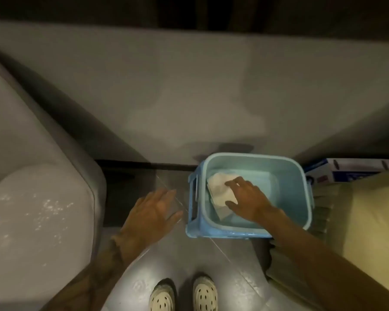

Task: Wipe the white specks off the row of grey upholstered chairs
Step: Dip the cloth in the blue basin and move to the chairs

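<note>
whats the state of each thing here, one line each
light blue plastic bucket: upright, cloth inside
white cloth: crumpled in the bucket bottom, under the right hand
right hand: in the bucket, spread over the cloth and touching it
left hand: open, holds nothing, beside the bucket
grey upholstered chair seat: unwiped, white specks on it
</note>
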Motion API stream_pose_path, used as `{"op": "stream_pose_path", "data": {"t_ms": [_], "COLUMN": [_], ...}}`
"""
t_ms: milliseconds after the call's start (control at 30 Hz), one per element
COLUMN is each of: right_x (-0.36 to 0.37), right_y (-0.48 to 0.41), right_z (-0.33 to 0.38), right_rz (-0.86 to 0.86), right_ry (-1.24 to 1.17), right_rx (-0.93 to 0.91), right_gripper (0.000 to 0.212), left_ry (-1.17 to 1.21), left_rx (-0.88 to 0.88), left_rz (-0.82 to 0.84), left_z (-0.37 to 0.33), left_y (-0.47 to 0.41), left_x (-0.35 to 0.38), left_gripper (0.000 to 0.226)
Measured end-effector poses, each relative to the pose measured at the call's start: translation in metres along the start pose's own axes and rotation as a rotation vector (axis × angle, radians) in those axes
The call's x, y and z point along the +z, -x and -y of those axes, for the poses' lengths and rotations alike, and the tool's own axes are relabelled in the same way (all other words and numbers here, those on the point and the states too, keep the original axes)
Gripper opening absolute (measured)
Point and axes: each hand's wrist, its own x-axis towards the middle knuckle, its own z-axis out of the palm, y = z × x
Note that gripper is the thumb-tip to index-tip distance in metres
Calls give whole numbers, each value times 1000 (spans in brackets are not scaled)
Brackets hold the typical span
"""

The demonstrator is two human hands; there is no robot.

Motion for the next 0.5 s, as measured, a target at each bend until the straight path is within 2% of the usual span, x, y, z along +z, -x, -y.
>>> {"op": "stream_pose_path", "data": {"t_ms": [200, 367, 500], "right_x": [42, 56, 40], "right_y": [-52, -56, -40], "right_z": [-6, -5, 0], "right_rz": [-66, -166, -158], "right_ry": [216, 304, 253], "right_rx": [-19, 20, 54], "right_gripper": [59, 28, 21], "left_ry": [34, 62, 90], "left_rx": [-16, -35, -48], "left_rz": [21, 19, 26], "left_z": [20, 23, 21], "left_y": [-26, -29, -14], "left_x": [44, 54, 41], "left_gripper": [69, 69, 68]}}
